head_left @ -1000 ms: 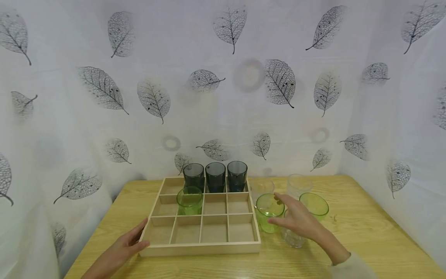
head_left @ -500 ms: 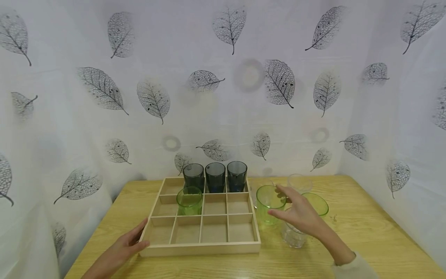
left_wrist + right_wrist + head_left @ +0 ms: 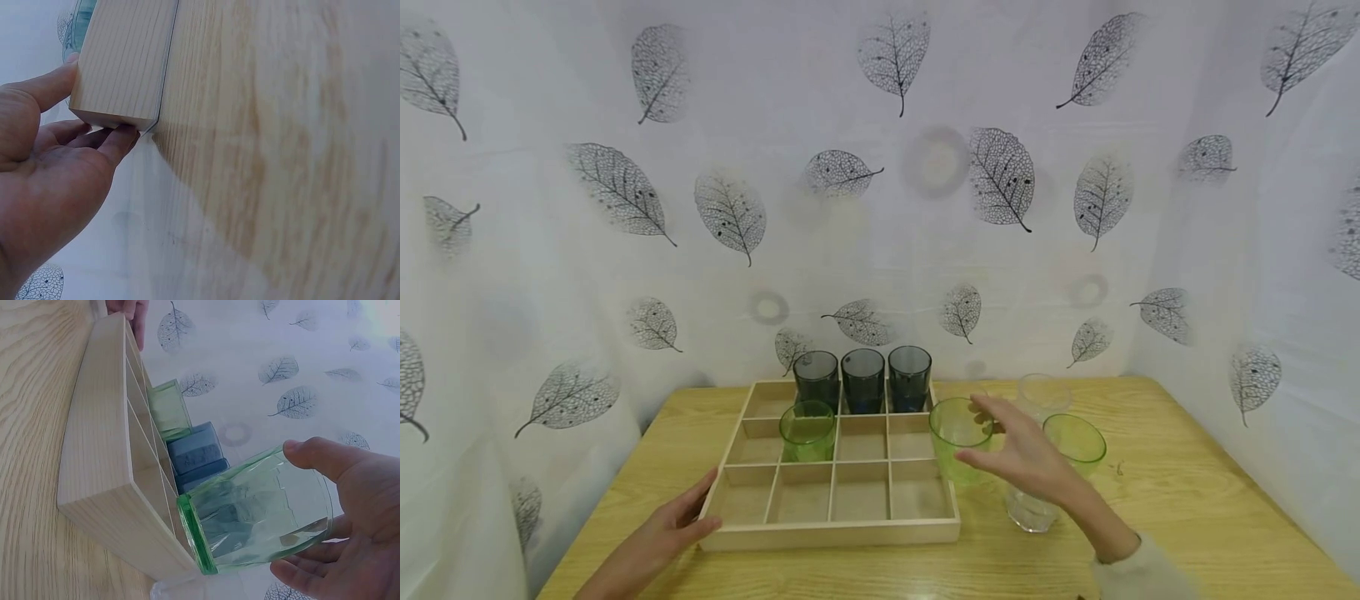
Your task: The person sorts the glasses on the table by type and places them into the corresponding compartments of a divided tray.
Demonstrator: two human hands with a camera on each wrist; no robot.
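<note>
Green glass (image 3: 250,512) held up at the wooden tray's (image 3: 829,535) right edge

The right hand (image 3: 1022,454) grips it between thumb and fingers, its base near the rim; the left hand (image 3: 662,533) clasps the tray's near left corner. Three dark glasses (image 3: 862,382) occupy the back row, a second green glass (image 3: 808,433) the middle row. Right of the tray stand a third green glass (image 3: 1077,442) and clear glasses (image 3: 1031,510), partly behind the right hand. Beyond hangs a leaf-printed curtain (image 3: 820,83).

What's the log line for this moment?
left hand: grips pale wooden divided box | right hand: holds translucent green tumbler | inside box: three smoky grey tumblers, another green tumbler
</note>
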